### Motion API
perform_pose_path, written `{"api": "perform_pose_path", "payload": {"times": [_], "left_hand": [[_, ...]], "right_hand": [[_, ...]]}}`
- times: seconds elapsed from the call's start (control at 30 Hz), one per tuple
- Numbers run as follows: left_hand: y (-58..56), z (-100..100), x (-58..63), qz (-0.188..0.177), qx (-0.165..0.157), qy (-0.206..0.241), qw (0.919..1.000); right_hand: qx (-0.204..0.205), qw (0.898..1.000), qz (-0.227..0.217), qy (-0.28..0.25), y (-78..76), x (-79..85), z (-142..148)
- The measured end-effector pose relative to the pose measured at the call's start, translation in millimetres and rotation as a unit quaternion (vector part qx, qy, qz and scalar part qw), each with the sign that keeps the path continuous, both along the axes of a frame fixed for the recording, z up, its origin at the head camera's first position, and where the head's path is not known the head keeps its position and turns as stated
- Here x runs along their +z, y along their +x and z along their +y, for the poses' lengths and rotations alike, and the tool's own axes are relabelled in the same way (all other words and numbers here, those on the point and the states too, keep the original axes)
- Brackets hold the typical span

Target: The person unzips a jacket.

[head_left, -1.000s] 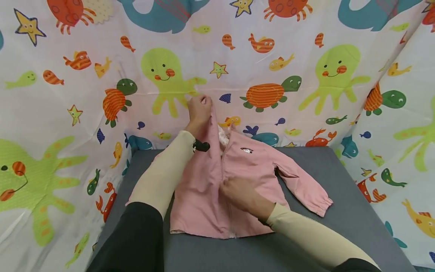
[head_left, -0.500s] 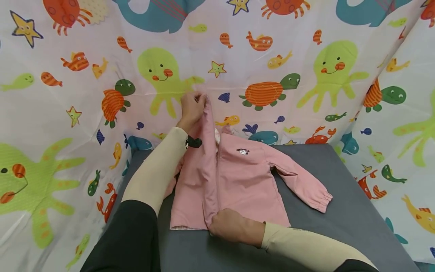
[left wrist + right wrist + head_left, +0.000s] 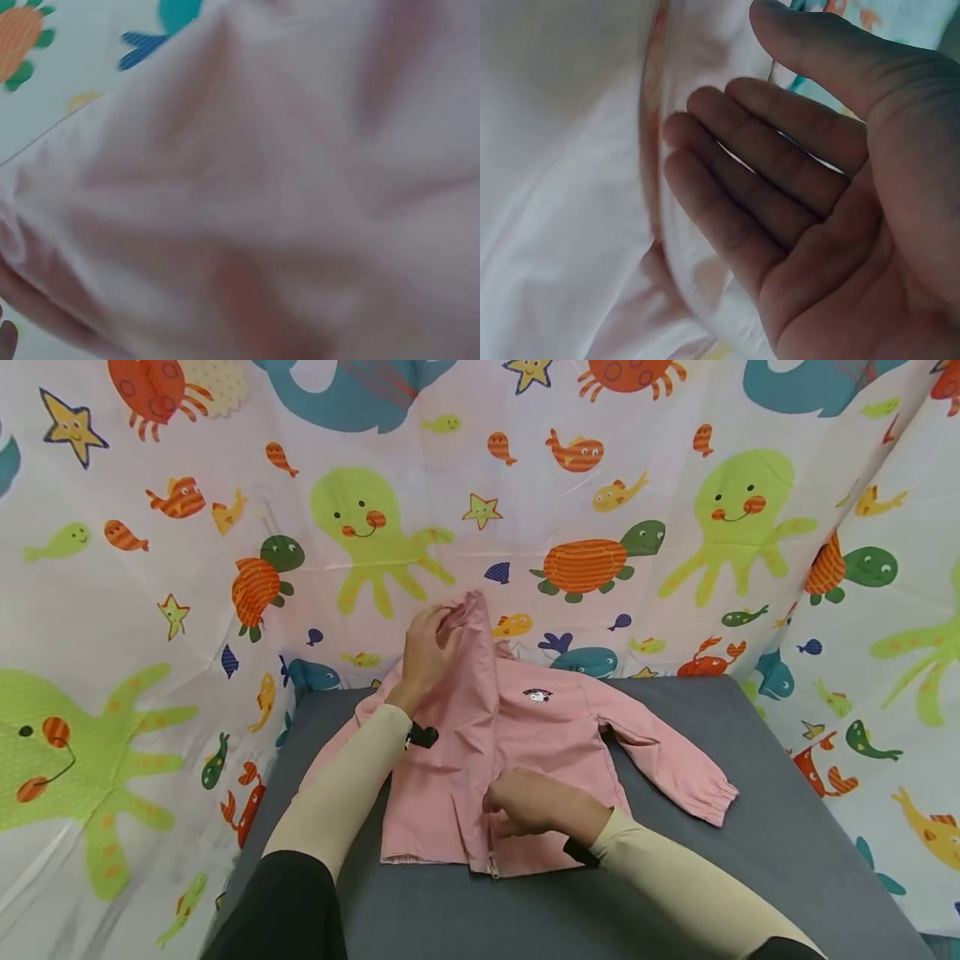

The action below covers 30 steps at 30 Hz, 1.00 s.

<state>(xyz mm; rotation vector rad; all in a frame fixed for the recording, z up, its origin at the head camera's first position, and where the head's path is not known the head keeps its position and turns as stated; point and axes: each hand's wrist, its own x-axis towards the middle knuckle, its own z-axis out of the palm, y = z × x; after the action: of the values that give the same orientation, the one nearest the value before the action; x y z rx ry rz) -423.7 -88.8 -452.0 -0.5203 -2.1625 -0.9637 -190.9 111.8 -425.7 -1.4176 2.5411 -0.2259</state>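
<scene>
A pink jacket (image 3: 555, 743) with a small printed patch (image 3: 537, 695) lies front up, its front edges meeting along a zipper (image 3: 492, 864). At the collar (image 3: 472, 610), which stands up against the backdrop, my left hand (image 3: 429, 656) has its thumb and fingers apart, fingertips near or touching the cloth. Pink fabric (image 3: 270, 165) fills most of the left wrist view; only a fingertip shows at its lower left. My right hand (image 3: 543, 802) hovers over the lower front beside the zipper. Its palm and loosely bent fingers (image 3: 735, 240) hold nothing in the right wrist view.
The jacket rests on a dark grey surface (image 3: 645, 902), one sleeve (image 3: 671, 772) stretched to the right. The other sleeve (image 3: 330, 756) lies partly under my left forearm. A printed sea-animal curtain (image 3: 510, 477) stands behind and along both sides.
My left hand has lowered and parted its fingers at the collar, which has shifted right. My right hand moved down to the hem, then back up and off the cloth with fingers loosened.
</scene>
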Motion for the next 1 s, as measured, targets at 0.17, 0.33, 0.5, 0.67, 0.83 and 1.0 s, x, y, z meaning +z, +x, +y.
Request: {"api": "perform_pose_path", "payload": {"times": [0.17, 0.33, 0.5, 0.67, 0.83, 1.0], "left_hand": [[24.9, 2, -36.2, 0.046, -0.026, -0.024, 0.9983], [61.7, 3, -64.7, -0.024, -0.039, -0.047, 0.9978], [93.5, 7, -83.9, -0.082, -0.058, -0.061, 0.9930], [121.8, 11, -102.0, -0.111, -0.092, -0.106, 0.9838], [156.6, 12, -113.6, -0.175, -0.078, -0.182, 0.9645], [196.3, 14, -118.9, -0.212, -0.036, -0.272, 0.9378]], "right_hand": [[-0.089, 0.995, -0.031, -0.031, -40.0, -54.5, 19], [-0.154, 0.986, -0.013, -0.063, -52.9, -62.7, 33], [-0.176, 0.982, 0.012, -0.068, -61.9, -74.1, 40], [-0.172, 0.982, 0.027, -0.077, -70.1, -89.1, 44], [-0.198, 0.977, 0.033, -0.066, -79.8, -105.8, 46], [-0.233, 0.972, 0.012, -0.042, -85.9, -119.4, 49]]}}
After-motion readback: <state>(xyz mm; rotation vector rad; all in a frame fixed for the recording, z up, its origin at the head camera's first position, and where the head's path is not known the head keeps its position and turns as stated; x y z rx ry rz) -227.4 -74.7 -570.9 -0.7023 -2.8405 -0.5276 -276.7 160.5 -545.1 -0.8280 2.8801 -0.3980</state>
